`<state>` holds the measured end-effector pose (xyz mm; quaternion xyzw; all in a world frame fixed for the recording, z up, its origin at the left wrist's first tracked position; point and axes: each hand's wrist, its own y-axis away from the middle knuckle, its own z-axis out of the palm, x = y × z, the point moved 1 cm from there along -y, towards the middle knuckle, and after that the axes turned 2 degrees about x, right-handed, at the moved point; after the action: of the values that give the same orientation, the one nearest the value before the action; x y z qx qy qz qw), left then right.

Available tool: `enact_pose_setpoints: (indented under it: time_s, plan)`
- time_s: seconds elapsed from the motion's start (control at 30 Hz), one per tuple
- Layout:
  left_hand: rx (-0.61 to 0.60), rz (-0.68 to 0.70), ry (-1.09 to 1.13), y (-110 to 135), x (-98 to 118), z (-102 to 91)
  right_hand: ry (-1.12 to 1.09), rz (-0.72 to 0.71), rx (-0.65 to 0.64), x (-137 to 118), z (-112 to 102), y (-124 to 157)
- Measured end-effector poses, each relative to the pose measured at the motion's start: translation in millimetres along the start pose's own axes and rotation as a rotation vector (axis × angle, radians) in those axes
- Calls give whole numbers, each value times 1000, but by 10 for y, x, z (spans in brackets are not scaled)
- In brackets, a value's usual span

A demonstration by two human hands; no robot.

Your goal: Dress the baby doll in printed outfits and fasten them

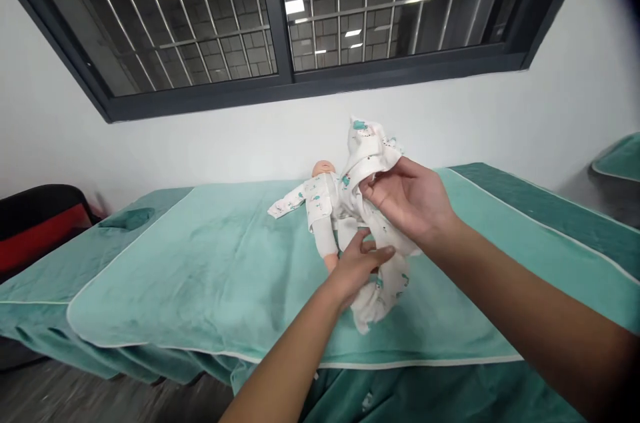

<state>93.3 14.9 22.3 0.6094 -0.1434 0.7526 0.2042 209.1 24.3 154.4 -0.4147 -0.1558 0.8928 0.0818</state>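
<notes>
A baby doll (320, 193) lies on its back on a teal towel (200, 263), head toward the wall, wearing a white printed top. My right hand (410, 199) is raised over the doll and closed on a bunch of white printed baby garment (367, 149), lifted above the doll's body. My left hand (360, 266) sits lower, fingers pinched on the garment's hanging lower part (383, 289) near the doll's legs. The doll's lower body is hidden behind the cloth and my hands.
The towel covers a bed with a darker green sheet (550, 209) along a white wall below a barred window (300, 9). A red and black object (35, 223) stands at the left. Another teal-covered surface (620, 156) shows at the far right.
</notes>
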Motion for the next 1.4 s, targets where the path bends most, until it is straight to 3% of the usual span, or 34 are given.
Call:
enact_pose_setpoints:
  time_s: [0.07,0.13,0.2,0.3,0.37,0.43,0.5,0.63,0.7,0.8,0.93,1.07,1.23,1.4]
  plan:
    - [39,-6,74,-91,26,36,145,-49,-32,-49,22,57]
    - [143,53,60,-140,128,-71,235,-98,3,-146,-89,112]
    - [246,189,34,-140,294,-272,262,-54,67,-226,-343,170]
    - [266,282,15,-87,564,-542,326,143,51,-204,-864,257]
    - [252,365,-118,-47,710,-597,481,191,-24,-98,-1145,298]
    - [255,465,-333,-21,801,-538,700,218,-102,47,-1257,320]
    - [300,539,-562,-15,845,-415,830,196,-170,184,-1164,335]
    - [410,576,-876,-40,897,-222,759,200,-360,352,-621,384]
    - [394,589,-885,-50,947,-216,715,228,-355,381,-382,397]
    - [321,598,-815,-35,1048,-286,720,187,-240,377,-203,368]
    - [155,445,-725,16,1122,-383,804,131,-155,330,-196,274]
    - [103,282,-540,36,1089,-464,816,148,-199,259,-304,206]
    - [288,435,-623,10,1043,-588,796,230,-238,222,-534,176]
    - [447,677,-799,13,1047,-631,844,120,35,251,-645,80]
